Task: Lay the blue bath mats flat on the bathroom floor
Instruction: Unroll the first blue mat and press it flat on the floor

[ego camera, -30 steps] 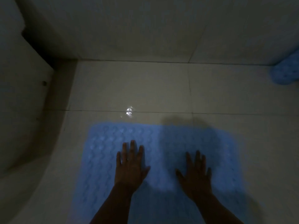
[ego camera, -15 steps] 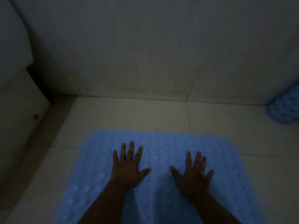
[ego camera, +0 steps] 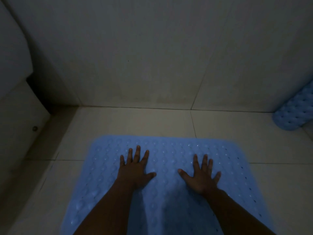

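A blue bath mat with a bumpy, holed surface lies spread on the pale tiled floor, its far edge toward the wall. My left hand presses flat on its left half, fingers straight and spread. My right hand presses flat on its right half in the same way. A second blue mat sits bunched or rolled at the far right edge, against the wall, partly cut off by the frame.
A tiled wall rises just beyond the mat. A pale fixture or ledge with a small round fitting runs along the left. Bare floor tiles lie between mat and wall.
The view has tilted up and closer to the wall. Both hands stay flat on the mat, which now reaches nearer the wall.
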